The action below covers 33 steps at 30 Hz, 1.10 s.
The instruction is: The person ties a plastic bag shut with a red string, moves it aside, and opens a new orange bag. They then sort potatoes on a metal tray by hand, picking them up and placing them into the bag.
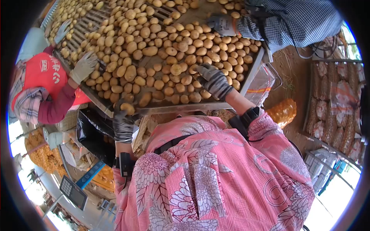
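Observation:
My left hand [123, 125], in a grey striped glove, is at the table's near edge. Its fingers are closed on a potato [127, 108]. My right hand [215, 80], gloved the same way, reaches over the near right part of the potato layer. Its fingers are stretched out, with the tips touching a potato [193, 69]. Many loose yellow-brown potatoes [150, 51] of mixed sizes cover the sorting table around both hands. Just below my left hand hangs a black plastic bag [90, 133] with an open mouth.
The table has a metal rim [181, 108] and slats [90, 21]. A person in a red apron [44, 73] works on the left with gloved hands [84, 67]. Another person's gloved hand [224, 25] reaches in at top right. Filled net sacks [283, 112] and a scale [73, 192] stand around.

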Tool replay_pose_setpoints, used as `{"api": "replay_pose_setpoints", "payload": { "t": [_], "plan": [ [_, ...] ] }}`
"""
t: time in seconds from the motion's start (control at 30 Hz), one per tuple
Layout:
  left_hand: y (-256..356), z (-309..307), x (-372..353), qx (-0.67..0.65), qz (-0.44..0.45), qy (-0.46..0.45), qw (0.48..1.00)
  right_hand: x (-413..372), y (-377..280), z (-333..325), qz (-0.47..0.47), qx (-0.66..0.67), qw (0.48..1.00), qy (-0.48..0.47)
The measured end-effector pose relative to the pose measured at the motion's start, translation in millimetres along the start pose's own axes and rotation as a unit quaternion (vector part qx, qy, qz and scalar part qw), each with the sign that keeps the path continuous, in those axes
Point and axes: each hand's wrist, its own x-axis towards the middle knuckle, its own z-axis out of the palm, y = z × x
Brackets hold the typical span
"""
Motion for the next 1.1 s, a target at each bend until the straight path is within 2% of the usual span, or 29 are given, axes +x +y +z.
{"api": "replay_pose_setpoints", "payload": {
  "t": [0.03,0.07,0.1,0.13,0.17,0.2,0.23,0.27,0.3,0.33,0.37,0.4,0.43,0.47,0.53,0.57,0.6,0.63,0.67,0.7,0.73,0.77,0.83,0.87,0.93,0.97,1.03,1.07,1.1],
  "plan": [
    [8,-8,-17,-0.275,-0.084,-0.001,0.958,15,-11,4,-0.023,0.021,0.999,-0.032],
    [5,-27,-33,-0.302,-0.109,0.077,0.944,28,-18,15,-0.064,0.013,0.997,-0.031],
    [-6,-56,-43,-0.308,-0.107,0.084,0.941,40,-21,28,-0.104,0.005,0.994,-0.029],
    [-21,-91,-52,-0.314,-0.106,0.088,0.939,50,-18,44,-0.101,-0.025,0.993,-0.060],
    [-39,-128,-65,-0.258,-0.108,0.123,0.952,58,-9,64,-0.124,-0.091,0.986,-0.063],
    [-54,-162,-78,-0.201,-0.110,0.156,0.961,67,-24,62,0.089,0.173,0.976,-0.102],
    [-62,-190,-88,-0.136,-0.142,0.224,0.954,73,-38,56,0.290,0.417,0.852,-0.126],
    [-68,-205,-95,-0.071,-0.173,0.290,0.939,75,-42,50,0.288,0.412,0.856,-0.122],
    [-59,-203,-99,0.075,-0.245,0.368,0.894,75,-44,43,0.125,0.146,0.968,-0.164],
    [-49,-203,-103,0.218,-0.306,0.434,0.819,74,-46,35,-0.049,-0.138,0.971,-0.188],
    [-102,-273,-101,0.353,-0.178,0.409,0.822,69,-46,23,-0.079,-0.139,0.971,-0.180],
    [-153,-333,-97,0.303,-0.164,0.376,0.860,65,-43,12,-0.068,-0.163,0.968,-0.180],
    [-111,-296,-94,0.250,-0.151,0.342,0.893,63,-38,1,-0.060,-0.187,0.963,-0.182],
    [-65,-247,-80,0.231,-0.183,0.303,0.906,64,-30,-5,-0.085,-0.194,0.966,-0.149],
    [-17,-163,-55,0.124,-0.083,0.217,0.965,78,-30,-26,0.002,-0.280,0.941,-0.191],
    [-6,-126,-41,0.239,0.019,0.162,0.957,90,-29,-32,0.044,-0.303,0.932,-0.194],
    [2,-94,-28,0.350,0.122,0.103,0.923,101,-26,-30,0.046,-0.300,0.933,-0.191],
    [-11,-71,-13,0.065,0.088,0.036,0.993,115,-24,-25,0.054,-0.256,0.956,-0.134],
    [-25,-49,4,-0.225,0.043,-0.036,0.973,128,-21,-18,0.064,-0.211,0.973,-0.075],
    [-5,-14,19,0.202,0.163,-0.089,0.962,140,-20,-5,0.091,-0.227,0.965,-0.099],
    [15,18,33,0.586,0.260,-0.127,0.757,139,-18,12,0.068,-0.268,0.957,-0.089],
    [16,37,47,0.588,0.265,-0.140,0.751,134,-16,23,0.047,-0.309,0.947,-0.080],
    [15,65,64,0.533,0.302,-0.204,0.763,118,-23,11,0.047,-0.280,0.944,-0.166],
    [16,76,68,0.532,0.305,-0.213,0.761,102,-11,15,0.001,-0.266,0.949,-0.171],
    [17,93,71,0.587,0.224,-0.153,0.763,67,-15,-6,-0.012,-0.265,0.946,-0.186],
    [18,100,71,0.586,0.226,-0.162,0.761,51,-11,-12,-0.010,-0.248,0.952,-0.180],
    [17,113,69,0.677,0.197,-0.234,0.669,14,4,-22,-0.036,-0.243,0.967,-0.070],
    [12,117,66,0.699,0.194,-0.247,0.643,-6,11,-33,-0.011,-0.243,0.970,-0.007],
    [7,119,66,0.698,0.197,-0.259,0.638,-27,18,-45,0.015,-0.245,0.968,0.057]
  ]
}}
